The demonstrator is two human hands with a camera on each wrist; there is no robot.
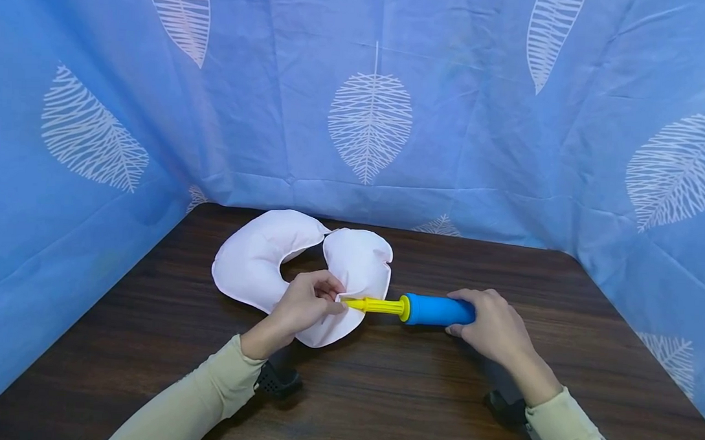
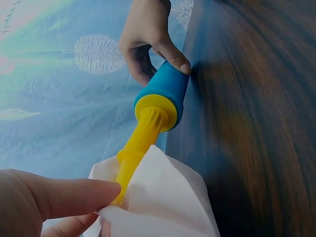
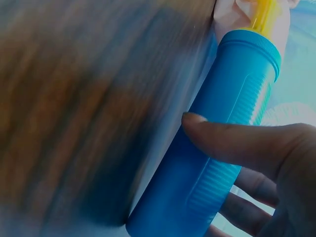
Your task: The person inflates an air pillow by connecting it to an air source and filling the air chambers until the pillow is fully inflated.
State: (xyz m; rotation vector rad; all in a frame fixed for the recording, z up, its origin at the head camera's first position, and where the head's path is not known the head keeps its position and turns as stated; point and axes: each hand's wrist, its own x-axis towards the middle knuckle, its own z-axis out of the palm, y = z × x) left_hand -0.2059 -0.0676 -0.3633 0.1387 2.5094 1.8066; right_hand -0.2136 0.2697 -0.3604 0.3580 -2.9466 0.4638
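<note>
The left hand [image 1: 305, 304] pinched a fold of the white neck pillow [image 1: 248, 268] between thumb and fingers, right where the yellow nozzle [image 1: 384, 306] met the cloth. The pillow lay on the dark wooden table [image 1: 416, 397], one curved arm reaching beyond and to the left of that hand, the other bulging just past its fingertips. Whether the nozzle's tip sat in an opening or only against the fabric was hard to make out, since the thumb and the fold covered it. The right hand [image 1: 496, 328], well to the right of the left hand, gripped the blue pump [image 1: 437, 311], thumb on one side and fingers curled round the other. The pump stretched between the two hands, its nozzle pointing at the left thumb. Beyond both hands hung a blue curtain [image 1: 461, 120] printed with white leaves.
</note>
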